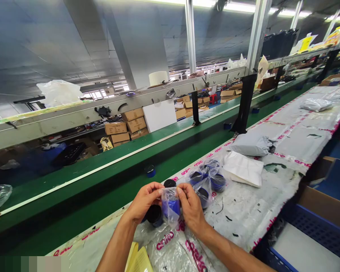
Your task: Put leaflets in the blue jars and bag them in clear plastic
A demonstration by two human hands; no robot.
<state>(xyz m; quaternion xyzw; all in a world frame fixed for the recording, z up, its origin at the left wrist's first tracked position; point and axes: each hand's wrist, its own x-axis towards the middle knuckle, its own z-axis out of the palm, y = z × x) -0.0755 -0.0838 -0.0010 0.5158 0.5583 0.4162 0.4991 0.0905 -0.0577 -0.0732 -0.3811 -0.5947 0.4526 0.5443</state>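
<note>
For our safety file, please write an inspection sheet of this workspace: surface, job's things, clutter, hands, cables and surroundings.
Surface: pink-lettered plastic covering, wrinkled and marked.
Job's things: clear bag with a blue item inside; bagged blue-and-black items beyond the right hand; dark round item near the left.
Clutter: dark scraps, white folded material, grey packet.
Hands: left hand and right hand both pinch the clear bag's upper edge.
Cables: none identifiable for certain.
Surroundings: green conveyor alongside; cardboard boxes beyond it.
</note>
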